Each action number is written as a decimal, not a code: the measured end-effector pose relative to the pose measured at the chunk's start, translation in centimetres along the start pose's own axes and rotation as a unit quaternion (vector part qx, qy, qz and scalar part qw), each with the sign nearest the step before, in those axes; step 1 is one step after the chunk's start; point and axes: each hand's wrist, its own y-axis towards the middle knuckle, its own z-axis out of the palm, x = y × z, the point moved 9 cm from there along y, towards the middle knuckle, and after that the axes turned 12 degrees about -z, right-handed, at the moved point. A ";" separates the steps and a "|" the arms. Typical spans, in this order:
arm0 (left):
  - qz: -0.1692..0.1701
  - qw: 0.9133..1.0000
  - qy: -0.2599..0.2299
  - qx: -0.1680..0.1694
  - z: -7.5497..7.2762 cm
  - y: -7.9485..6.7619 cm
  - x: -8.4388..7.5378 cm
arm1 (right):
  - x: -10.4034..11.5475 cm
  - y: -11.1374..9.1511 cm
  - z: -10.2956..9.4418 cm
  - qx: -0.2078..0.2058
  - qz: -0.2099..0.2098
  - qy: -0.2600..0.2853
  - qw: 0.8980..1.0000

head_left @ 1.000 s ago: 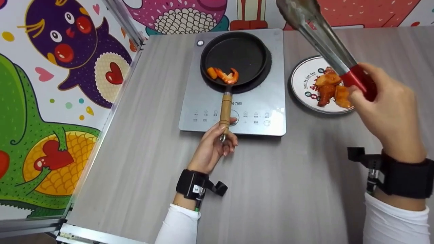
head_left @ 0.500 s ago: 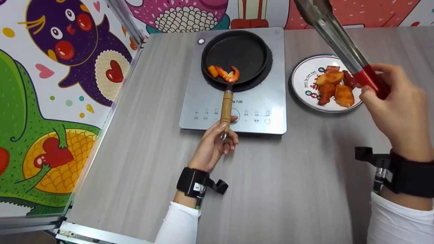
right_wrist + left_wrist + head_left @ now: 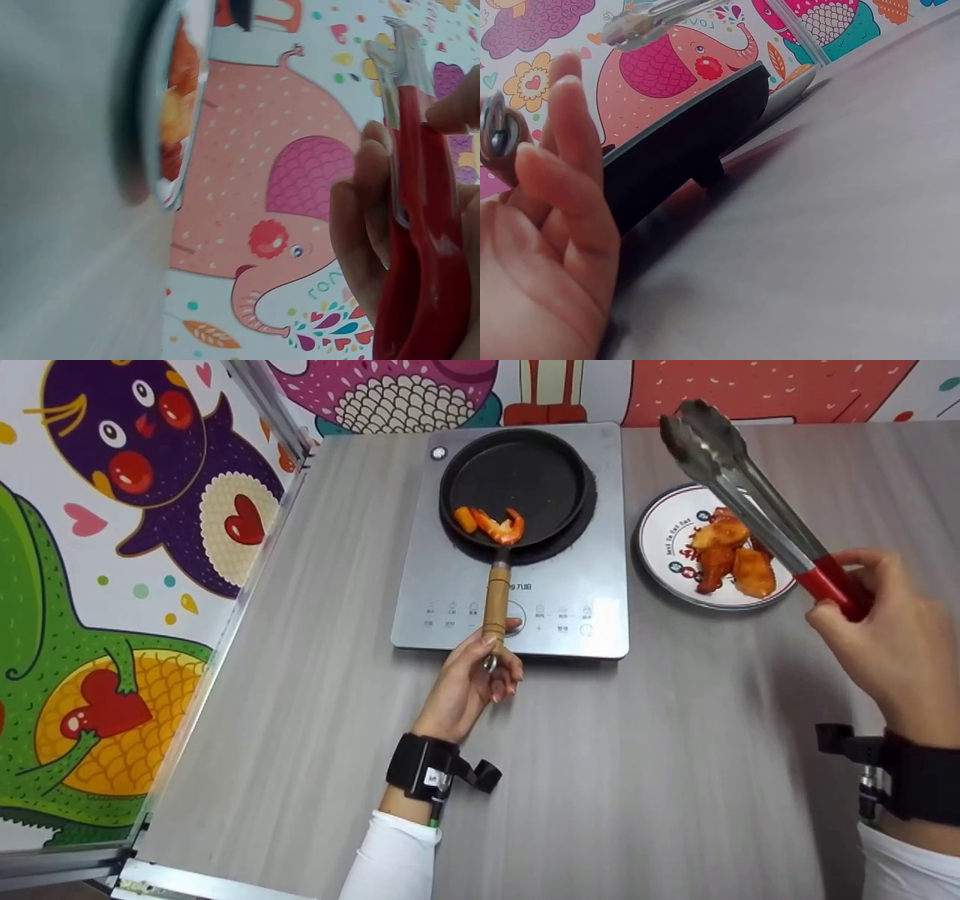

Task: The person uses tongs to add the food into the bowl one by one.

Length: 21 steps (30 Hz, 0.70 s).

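Observation:
With thumb and fingers, my left hand [image 3: 469, 686] holds the bamboo-coloured handle of a black frying pan [image 3: 525, 484] by its end. In the pan, near the handle, lie a curled orange shrimp [image 3: 504, 529] and a small orange chunk [image 3: 465, 519]. My right hand [image 3: 900, 637] grips metal tongs [image 3: 765, 521] by their red handles, raised at the right. Nothing shows between the tong tips. Behind the tongs is a white plate [image 3: 664, 547] with several glazed brown-orange food pieces [image 3: 724, 559]. In the right wrist view the fingers wrap the red tong handles [image 3: 424, 247].
The pan sits on a silver induction cooker [image 3: 420, 615] with a touch panel along its front. Underneath is a grey wood-grain table [image 3: 600, 780]. Cartoon-printed wall panels [image 3: 150, 510] stand at the left and back, with a metal frame rail [image 3: 202, 690] along the left edge.
My right hand has moved right and toward me with the tongs, so their tips are now fully in view and more of the plate shows. My left hand keeps its hold on the pan handle.

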 end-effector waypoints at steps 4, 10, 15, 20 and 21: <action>0.002 1.000 -0.001 0.001 0.1 0.0 -0.1 | -0.7 -0.2 0.0 0.014 0.006 -0.018 1.000; 0.000 1.000 0.002 -0.001 0.2 0.0 0.0 | -1.9 0.1 0.1 0.042 0.020 -0.023 0.999; -0.001 1.000 0.000 -0.003 0.1 0.0 0.0 | -3.1 0.3 0.0 0.060 0.027 -0.034 0.997; 0.000 1.000 0.000 0.000 0.0 0.0 0.0 | -4.2 0.3 -0.2 0.074 0.022 -0.033 0.996; 0.000 1.000 0.000 0.000 0.0 -0.1 -0.1 | -4.3 0.3 -0.1 0.080 0.021 -0.030 0.996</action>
